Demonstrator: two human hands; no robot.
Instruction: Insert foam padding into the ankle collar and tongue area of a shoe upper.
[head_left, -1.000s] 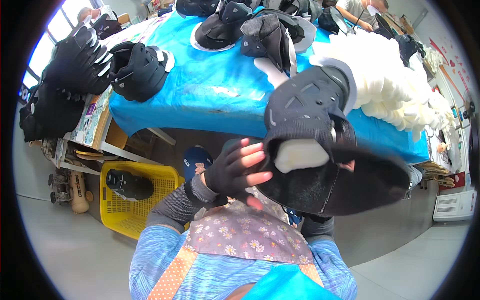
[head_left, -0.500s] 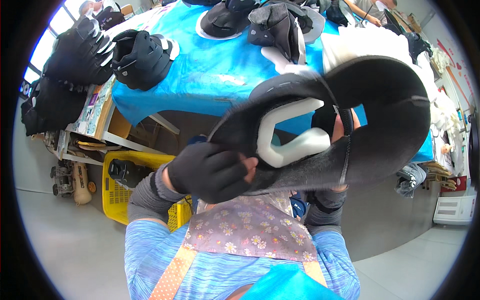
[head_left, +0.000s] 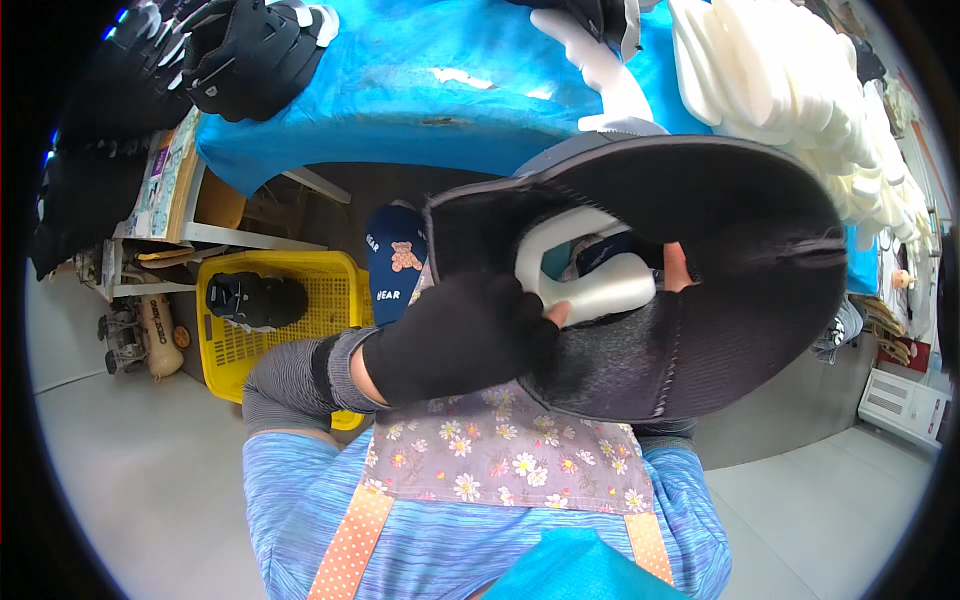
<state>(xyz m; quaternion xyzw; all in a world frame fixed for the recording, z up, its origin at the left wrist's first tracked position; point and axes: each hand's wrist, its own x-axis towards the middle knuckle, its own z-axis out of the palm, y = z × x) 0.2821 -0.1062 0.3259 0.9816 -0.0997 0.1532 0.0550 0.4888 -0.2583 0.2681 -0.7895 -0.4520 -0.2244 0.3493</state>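
A large black padded fabric piece (head_left: 620, 370) with a stitched seam is held up in front of my chest. In its opening sits a white C-shaped foam pad (head_left: 625, 285). My left hand (head_left: 465, 330), in a black glove with bare fingertips, is closed at the left side of the fabric piece. One bare fingertip touches the lower edge of the foam pad. My right hand (head_left: 678, 268) is mostly hidden behind the fabric piece, gripping it; a bare digit shows through the opening.
A blue-covered table (head_left: 400, 130) stands ahead, with black padded pieces (head_left: 255, 60) at left. White foam pads (head_left: 770, 80) are piled at its right. Below left, a yellow crate (head_left: 290, 265) holds a black item (head_left: 255, 300). A white appliance (head_left: 903, 403) stands far right.
My left hand has moved right, from the fabric's left edge to the foam pad. The fabric piece has tilted and its opening looks narrower. The view has dipped.
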